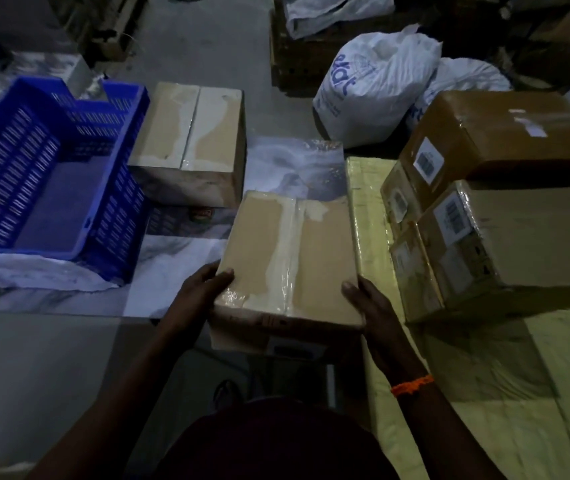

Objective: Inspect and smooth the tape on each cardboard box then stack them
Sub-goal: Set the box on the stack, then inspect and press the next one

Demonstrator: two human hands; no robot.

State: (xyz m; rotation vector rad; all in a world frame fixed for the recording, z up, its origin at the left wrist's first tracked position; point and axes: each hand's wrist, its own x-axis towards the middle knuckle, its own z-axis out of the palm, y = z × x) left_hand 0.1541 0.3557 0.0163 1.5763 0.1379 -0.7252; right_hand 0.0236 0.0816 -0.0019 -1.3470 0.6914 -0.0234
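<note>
A tan cardboard box (321, 258) with clear tape down its top seam sits in the middle, over the near edge of the marbled surface. My left hand (196, 292) grips its near left corner, thumb on top. My right hand (373, 306) holds the near right corner, thumb on the top edge. A second taped box (190, 143) stands farther back, beside the crate. On the right, several film-wrapped boxes with barcode labels are piled: one on top (505, 140), another in front (519, 244).
A blue slotted plastic crate (47, 174) stands at the left on white plastic sheeting. A yellow wrapped surface (519, 393) carries the right-hand pile. White printed sacks (373, 81) lie on the floor behind. The room is dim.
</note>
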